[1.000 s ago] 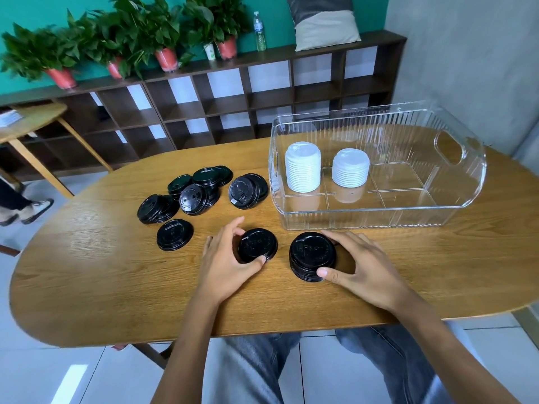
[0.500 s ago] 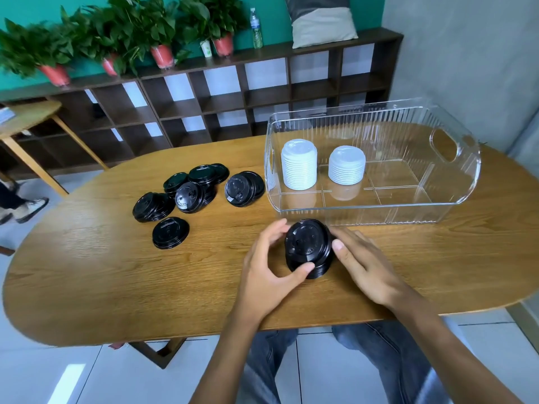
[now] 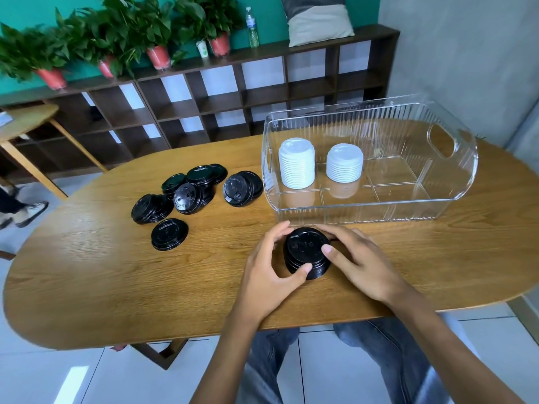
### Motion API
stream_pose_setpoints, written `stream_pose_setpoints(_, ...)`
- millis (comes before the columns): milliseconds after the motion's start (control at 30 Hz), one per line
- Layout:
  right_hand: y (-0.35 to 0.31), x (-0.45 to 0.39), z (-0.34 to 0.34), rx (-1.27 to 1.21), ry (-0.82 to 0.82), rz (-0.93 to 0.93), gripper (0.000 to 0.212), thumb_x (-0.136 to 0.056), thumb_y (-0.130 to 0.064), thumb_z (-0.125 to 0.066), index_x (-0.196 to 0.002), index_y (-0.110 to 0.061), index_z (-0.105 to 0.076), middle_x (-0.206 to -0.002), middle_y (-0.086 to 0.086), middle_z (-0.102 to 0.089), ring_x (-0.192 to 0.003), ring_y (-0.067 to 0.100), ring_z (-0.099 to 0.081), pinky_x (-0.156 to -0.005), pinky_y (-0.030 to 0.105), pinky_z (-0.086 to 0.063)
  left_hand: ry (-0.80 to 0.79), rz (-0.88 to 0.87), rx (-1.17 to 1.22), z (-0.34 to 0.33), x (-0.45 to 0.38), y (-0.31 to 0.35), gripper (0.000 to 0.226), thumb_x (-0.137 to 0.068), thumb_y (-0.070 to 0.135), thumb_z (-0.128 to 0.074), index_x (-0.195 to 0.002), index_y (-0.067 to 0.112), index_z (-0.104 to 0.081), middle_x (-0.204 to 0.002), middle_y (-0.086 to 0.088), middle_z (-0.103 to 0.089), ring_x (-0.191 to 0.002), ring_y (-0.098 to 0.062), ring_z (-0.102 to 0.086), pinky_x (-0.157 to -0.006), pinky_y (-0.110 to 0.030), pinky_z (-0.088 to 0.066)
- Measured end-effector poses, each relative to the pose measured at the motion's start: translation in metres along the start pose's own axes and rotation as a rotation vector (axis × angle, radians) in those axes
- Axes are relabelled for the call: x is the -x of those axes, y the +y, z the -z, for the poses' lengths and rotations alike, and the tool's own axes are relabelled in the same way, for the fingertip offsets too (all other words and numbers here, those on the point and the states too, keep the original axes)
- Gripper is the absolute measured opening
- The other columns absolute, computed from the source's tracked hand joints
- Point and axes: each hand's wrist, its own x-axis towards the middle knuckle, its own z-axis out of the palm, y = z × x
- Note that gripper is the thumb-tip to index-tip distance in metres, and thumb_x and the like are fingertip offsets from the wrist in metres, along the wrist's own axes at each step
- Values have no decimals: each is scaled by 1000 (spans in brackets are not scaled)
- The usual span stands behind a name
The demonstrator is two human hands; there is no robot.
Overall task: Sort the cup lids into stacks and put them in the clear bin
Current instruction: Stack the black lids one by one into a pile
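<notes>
A short stack of black cup lids (image 3: 306, 253) stands on the wooden table (image 3: 116, 281), just in front of the clear bin (image 3: 437, 199). My left hand (image 3: 269, 275) curls round the stack's left side, thumb at its near edge. My right hand (image 3: 360, 262) cups the right side, thumb on the top lid. Inside the bin stand two stacks of white lids, a taller one (image 3: 297, 163) and a shorter one (image 3: 344, 162). Several loose black lids (image 3: 192, 191) lie in a heap at the table's left, and a single one (image 3: 169, 234) lies nearer me.
A dark cubby shelf (image 3: 221, 91) with potted plants (image 3: 157, 39), a bottle (image 3: 252, 27) and a cushion (image 3: 318, 20) lines the far wall. A second small table (image 3: 26, 121) stands at the left. Someone's shoes (image 3: 26, 212) show on the floor there.
My left hand carried a single black lid rightward and set it on the black stack. Both hands now close round that stack.
</notes>
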Motion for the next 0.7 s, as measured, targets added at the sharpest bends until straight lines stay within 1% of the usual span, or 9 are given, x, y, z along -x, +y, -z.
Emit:
stream_pose_setpoints(100, 1, -1, -1, 17, -2, 4, 51, -98, -55, -34, -145, -38, -45, -142, -22, -53, -130, 7, -45, -112, 45, -31, -9, 22, 16, 0, -1, 1, 79, -80, 40, -82, -147, 45, -40, -138, 24, -59, -131, -6, -56, -110, -22, -42)
stream_pose_setpoints(167, 0, -1, -1, 18, 0, 9, 52, -97, -57, -32, -144, -37, -46, -141, -21, -53, -129, 7, -45, -112, 46, -31, -7, 30, 34, 0, -1, 1, 78, -80, 41, -82, -147, 43, -41, -138, 24, -59, -132, -7, -56, -109, -21, -43)
stream_pose_setpoints(367, 1, -1, -2, 6, 19, 21, 52, -98, -59, -32, -142, -37, -50, -132, -18, -59, -125, 8, -48, -109, 45, -33, -12, 72, 74, -1, -2, 1, 78, -79, 39, -82, -146, 40, -43, -135, 22, -62, -129, -5, -58, -106, -18, -46)
stream_pose_setpoints(500, 2, 0, -2, 4, 20, 26, 52, -98, -60, -33, -142, -38, -49, -130, -20, -59, -123, 6, -48, -110, 44, -33, -21, 73, 82, 0, -1, 2, 78, -77, 40, -82, -146, 39, -44, -135, 21, -62, -129, -5, -58, -104, -15, -45)
stream_pose_setpoints(633, 1, 0, -1, 1, 10, 26, 53, -95, -60, -36, -144, -41, -47, -132, -21, -58, -125, 6, -48, -109, 44, -33, -37, 77, 58, 2, -2, 2, 78, -77, 44, -82, -144, 51, -42, -136, 25, -59, -130, -2, -55, -104, -12, -42)
stream_pose_setpoints(700, 2, 0, -1, 10, -1, 31, 53, -96, -60, -36, -144, -41, -46, -132, -22, -57, -125, 6, -47, -109, 44, -33, -45, 79, 45, 2, -2, 2, 78, -77, 46, -80, -143, 56, -39, -136, 26, -58, -132, -1, -53, -105, -15, -42)
